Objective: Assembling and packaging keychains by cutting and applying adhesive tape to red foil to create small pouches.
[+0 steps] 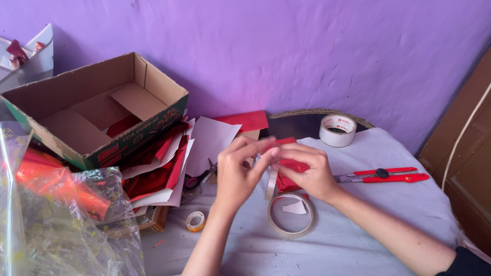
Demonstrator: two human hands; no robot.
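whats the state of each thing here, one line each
cardboard box: open, flaps up
clear tape roll: flat on the cloth, strip pulled up
red paper piece: pinched between both hands
left hand: pinching tape strip
right hand: gripping red paper
red utility knife: lying flat
white tape roll: lying flat, untouched

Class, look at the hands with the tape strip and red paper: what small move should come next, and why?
Probably press the tape strip down onto the red paper. Both the left hand and right hand pinch it there, and the strip hangs loose above the clear tape roll.
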